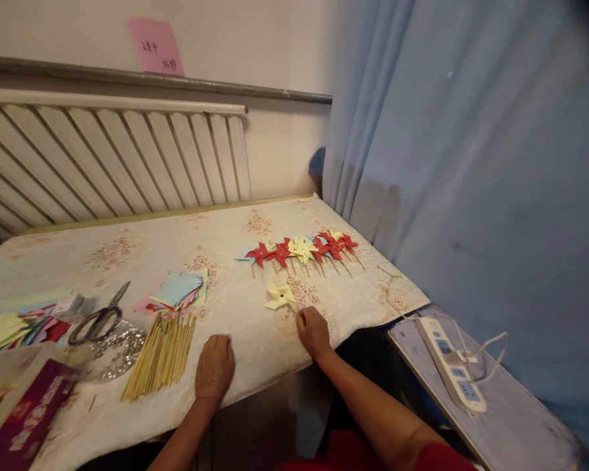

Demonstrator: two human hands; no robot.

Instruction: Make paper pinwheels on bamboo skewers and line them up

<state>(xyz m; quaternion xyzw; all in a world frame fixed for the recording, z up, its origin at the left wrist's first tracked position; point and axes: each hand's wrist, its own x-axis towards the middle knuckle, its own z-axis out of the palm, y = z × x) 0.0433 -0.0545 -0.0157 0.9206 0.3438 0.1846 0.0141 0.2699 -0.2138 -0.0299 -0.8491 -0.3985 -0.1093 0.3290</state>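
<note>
Lying flat, pale yellow paper pinwheel [280, 296], four folded blades, right hand [313, 332] pinching its stick, left hand [214, 367] fisted, empty

I saw two bare forearms ending in the left grip [214, 367] and the right grip [313, 332], no rings or watch showing. A red sleeve (just its edge) covered my right upper arm at the bottom.

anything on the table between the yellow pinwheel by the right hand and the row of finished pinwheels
Nothing visible: only bare tablecloth lies between the yellow pinwheel at the right hand and the row of pinwheels.
</note>
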